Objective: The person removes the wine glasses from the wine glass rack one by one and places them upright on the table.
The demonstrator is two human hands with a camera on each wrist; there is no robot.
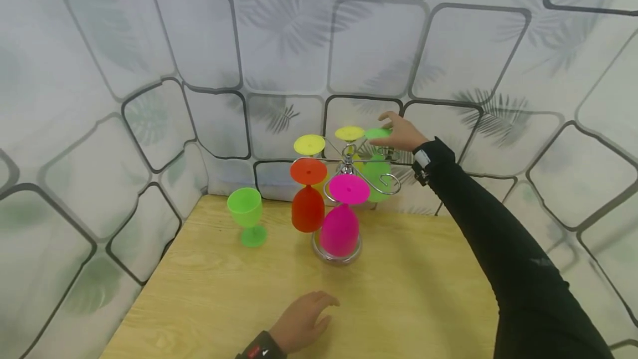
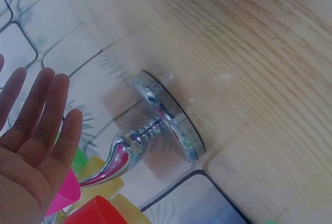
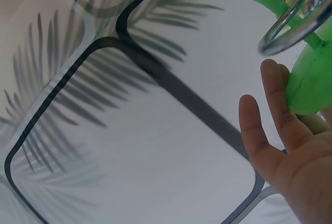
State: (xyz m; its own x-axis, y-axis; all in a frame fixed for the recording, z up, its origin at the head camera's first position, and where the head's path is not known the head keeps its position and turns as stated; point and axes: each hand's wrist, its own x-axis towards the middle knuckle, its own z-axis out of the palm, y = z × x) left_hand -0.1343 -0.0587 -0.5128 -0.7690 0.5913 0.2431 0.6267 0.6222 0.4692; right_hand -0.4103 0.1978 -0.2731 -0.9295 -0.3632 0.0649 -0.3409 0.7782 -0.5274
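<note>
My right hand (image 1: 399, 134) is at the foot of a green plastic goblet (image 1: 377, 173), which hangs upside down from a chrome goblet rack (image 1: 336, 256). In the right wrist view its fingers extend beside and behind the green foot (image 3: 311, 89); the thumb is hidden there. Also hanging upside down are a red goblet (image 1: 307, 209), a pink goblet (image 1: 340, 231) and two yellow ones, their feet (image 1: 309, 144) on top. Low in front of the rack, my left hand (image 1: 301, 320) holds nothing, its fingers (image 2: 49, 105) extended. Another green goblet (image 1: 246, 209) stands upright at left.
Everything stands on a light wooden table (image 1: 399, 292). Behind and beside it hangs pale cloth (image 1: 199, 43) with rounded outlines and leaf prints, close to the back of the rack. One curled wire hook (image 1: 391, 181) sticks out on the rack's right.
</note>
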